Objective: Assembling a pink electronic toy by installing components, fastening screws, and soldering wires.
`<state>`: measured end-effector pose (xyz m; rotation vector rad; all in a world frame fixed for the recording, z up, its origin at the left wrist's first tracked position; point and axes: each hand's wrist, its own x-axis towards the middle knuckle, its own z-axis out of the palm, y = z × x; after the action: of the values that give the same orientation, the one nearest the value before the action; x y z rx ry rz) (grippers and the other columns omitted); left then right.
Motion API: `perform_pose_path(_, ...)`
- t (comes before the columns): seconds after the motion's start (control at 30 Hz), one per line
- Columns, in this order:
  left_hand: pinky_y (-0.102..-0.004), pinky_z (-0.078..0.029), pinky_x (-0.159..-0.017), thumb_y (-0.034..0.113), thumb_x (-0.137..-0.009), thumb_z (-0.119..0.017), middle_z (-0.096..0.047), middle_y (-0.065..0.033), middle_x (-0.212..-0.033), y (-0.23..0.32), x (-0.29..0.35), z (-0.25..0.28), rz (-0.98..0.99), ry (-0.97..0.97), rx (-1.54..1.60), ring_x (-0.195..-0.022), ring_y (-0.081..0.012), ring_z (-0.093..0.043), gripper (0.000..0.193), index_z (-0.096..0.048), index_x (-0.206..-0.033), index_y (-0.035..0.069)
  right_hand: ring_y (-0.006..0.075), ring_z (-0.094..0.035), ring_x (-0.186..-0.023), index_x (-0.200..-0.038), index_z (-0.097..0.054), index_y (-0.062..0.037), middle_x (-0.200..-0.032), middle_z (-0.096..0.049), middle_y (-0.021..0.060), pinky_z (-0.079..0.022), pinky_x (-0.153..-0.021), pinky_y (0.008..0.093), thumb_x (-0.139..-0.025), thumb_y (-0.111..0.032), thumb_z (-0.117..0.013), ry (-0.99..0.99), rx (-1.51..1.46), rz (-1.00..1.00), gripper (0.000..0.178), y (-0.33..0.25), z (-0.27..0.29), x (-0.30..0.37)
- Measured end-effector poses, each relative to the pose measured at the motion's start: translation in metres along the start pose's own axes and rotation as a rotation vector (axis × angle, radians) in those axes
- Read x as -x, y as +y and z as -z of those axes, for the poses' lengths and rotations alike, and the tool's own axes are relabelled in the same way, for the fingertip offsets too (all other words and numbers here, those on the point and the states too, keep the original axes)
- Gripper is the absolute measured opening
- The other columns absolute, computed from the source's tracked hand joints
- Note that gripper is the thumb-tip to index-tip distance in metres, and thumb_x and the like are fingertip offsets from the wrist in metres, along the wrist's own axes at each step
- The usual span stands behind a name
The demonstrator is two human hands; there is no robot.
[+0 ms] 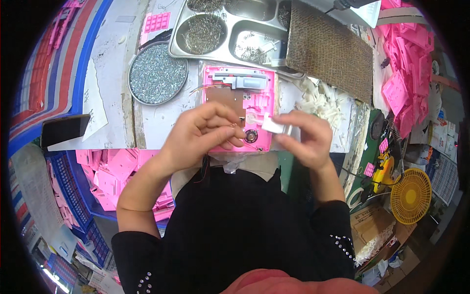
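A pink plastic toy casing [262, 100] lies in front of me on the worktable. Inside it are a brown board [224, 97], a grey slotted part [240, 78], thin wires and a small round black speaker [251, 135]. Over the casing's left side, my left hand [203, 130] has thumb and fingertips pinched together; whatever is between them is too small to make out. My right hand [309, 137] grips a white plastic piece [272, 126] between thumb and fingers at the casing's right side. The fingers partly cover that piece.
A round tray of screws [158, 73] stands left of a metal compartment tray [223, 53] holding small springs. White plastic parts [325, 105] are heaped on the right, below a brown woven board [330, 49]. Pink parts [404, 78] pile up far right. A phone [65, 130] leans at left.
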<state>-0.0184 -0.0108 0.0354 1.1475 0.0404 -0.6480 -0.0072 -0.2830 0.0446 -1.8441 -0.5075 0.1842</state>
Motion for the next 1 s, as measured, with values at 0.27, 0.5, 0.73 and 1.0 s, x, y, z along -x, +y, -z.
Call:
perform_pose_path(0.27,-0.0227,-0.054,-0.060,0.015,-0.106,-0.055,-0.071,-0.0069,-0.089,-0.022,-0.003,-0.013,0.090,-0.091,0.010,-0.069,-0.0091,-0.065,0.022,-0.066,-0.115,-0.002,0.0222,-0.066,-0.067,-0.109,-0.074,-0.0014,-0.093,-0.074,0.0110,-0.051,-0.060,0.0312,-0.077,-0.002,-0.082,-0.026,0.170,0.284,0.034,0.005,-0.009,0.014)
perform_pose_path(0.5,-0.0241,-0.050,-0.056,0.017,-0.104,-0.058,-0.068,-0.0055,-0.078,-0.005,-0.011,-0.019,-0.098,-0.132,-0.623,-0.064,-0.0096,-0.064,0.022,-0.068,-0.115,0.001,0.0228,-0.069,-0.076,-0.118,-0.069,-0.0010,-0.100,-0.074,0.0115,-0.053,-0.064,0.0304,-0.084,-0.002,-0.075,-0.041,0.185,0.296,0.034,0.013,0.003,0.029)
perform_pose_path(0.73,-0.0438,-0.053,-0.062,0.019,-0.087,-0.071,-0.064,-0.0095,-0.080,-0.013,-0.068,-0.031,-0.567,-0.141,-1.534,-0.074,-0.0305,-0.067,0.019,-0.068,-0.102,0.008,0.0198,-0.069,-0.097,-0.128,-0.059,0.0025,-0.126,-0.067,0.0212,-0.054,-0.080,0.0289,-0.101,-0.008,-0.061,0.305,-0.571,-0.222,0.029,0.030,0.016,0.053)
perform_pose_path(1.0,-0.0367,-0.053,-0.062,0.007,-0.084,-0.075,-0.067,-0.0095,-0.082,-0.004,-0.053,-0.018,-0.598,0.054,-1.144,-0.072,-0.0269,-0.067,0.009,-0.071,-0.091,0.004,0.0246,-0.060,-0.103,-0.115,-0.068,-0.0028,-0.108,-0.067,0.0127,-0.046,-0.089,0.0356,-0.084,-0.006,-0.076,0.185,0.109,-0.021,0.033,0.031,0.013,0.040)
